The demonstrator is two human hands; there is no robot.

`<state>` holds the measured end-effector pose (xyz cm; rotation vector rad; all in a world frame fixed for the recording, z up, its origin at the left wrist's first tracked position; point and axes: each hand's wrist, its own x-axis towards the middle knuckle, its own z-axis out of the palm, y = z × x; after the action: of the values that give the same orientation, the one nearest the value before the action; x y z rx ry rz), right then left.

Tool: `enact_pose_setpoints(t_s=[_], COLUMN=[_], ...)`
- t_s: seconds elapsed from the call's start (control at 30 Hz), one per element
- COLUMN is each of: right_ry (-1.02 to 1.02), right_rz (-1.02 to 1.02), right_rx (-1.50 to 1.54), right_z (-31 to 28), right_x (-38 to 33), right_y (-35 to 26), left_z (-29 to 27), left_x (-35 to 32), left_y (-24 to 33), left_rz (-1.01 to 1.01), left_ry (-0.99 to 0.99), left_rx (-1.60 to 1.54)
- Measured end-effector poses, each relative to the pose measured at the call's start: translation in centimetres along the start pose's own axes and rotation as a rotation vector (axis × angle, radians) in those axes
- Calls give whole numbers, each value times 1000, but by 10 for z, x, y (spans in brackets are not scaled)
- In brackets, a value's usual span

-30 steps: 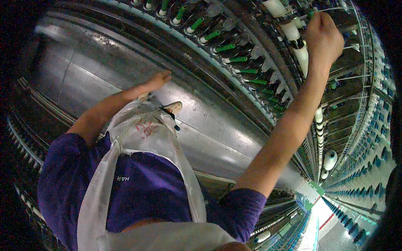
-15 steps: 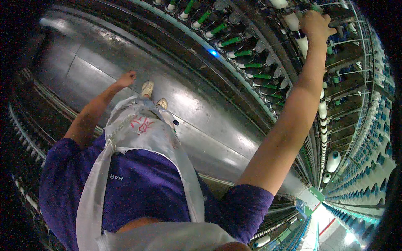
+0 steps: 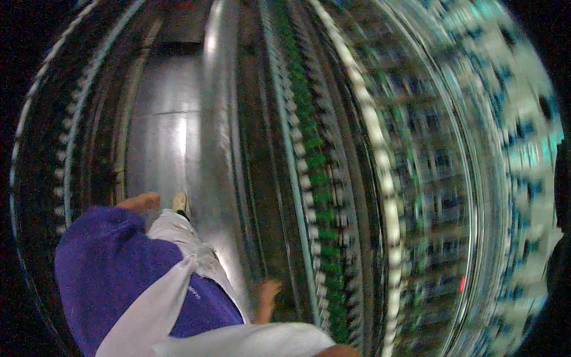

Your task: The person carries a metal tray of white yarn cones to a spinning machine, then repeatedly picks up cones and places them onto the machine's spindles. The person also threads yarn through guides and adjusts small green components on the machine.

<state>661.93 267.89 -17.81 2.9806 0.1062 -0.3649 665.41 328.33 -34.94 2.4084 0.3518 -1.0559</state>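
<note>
White apron (image 3: 148, 303) over purple shirt (image 3: 110, 262) fills the near lower left; right hand (image 3: 270, 290) hangs low beside the apron, off the machine, fingers smeared by motion blur; no object visible in it, can't tell if clenched or released; left hand (image 3: 151, 200) is out past the shirt, near one shoe (image 3: 180, 202), looks curled but too soft to call; nothing visible in that one either; grey floor (image 3: 160, 143) runs up the aisle beyond; nearest candidate to the right hand is the row of green bobbins (image 3: 319, 178) along the spinning frame, to the right of the hand and clearly apart from it, white ends on the aisle side; handling, my judgement: each one light, stiff tube, smooth and a bit slippery, any thread on it fragile; grip round the bare tube near an end, keep fingers off wound yarn; past that, a line of white rolls (image 3: 390, 205), probably soft fibre that dents or frays, so take by the ends; farthest right, a blurred bank of white-and-blue packages (image 3: 532, 178), well beyond both hands.
</note>
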Motion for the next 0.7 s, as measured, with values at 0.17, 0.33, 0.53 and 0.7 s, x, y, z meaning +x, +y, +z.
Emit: enact_pose_setpoints(t_s=[0.17,0.33,0.53,0.7], right_ry=[-304,-363,-461,-500], right_rz=[-206,-277,-300,-400], right_rx=[299,305,263,211], right_z=[75,-1,-29,-30], right_x=[119,246,369,530], right_y=[-97,-176,-255,-304], left_z=[-111,-215,-333,-381], left_x=[58,79,130,173], left_y=[-19,-26,-52,-133], left_rz=[54,79,72,-198], left_ry=[-37,193,471,529], left_rx=[84,-148,-511,-726])
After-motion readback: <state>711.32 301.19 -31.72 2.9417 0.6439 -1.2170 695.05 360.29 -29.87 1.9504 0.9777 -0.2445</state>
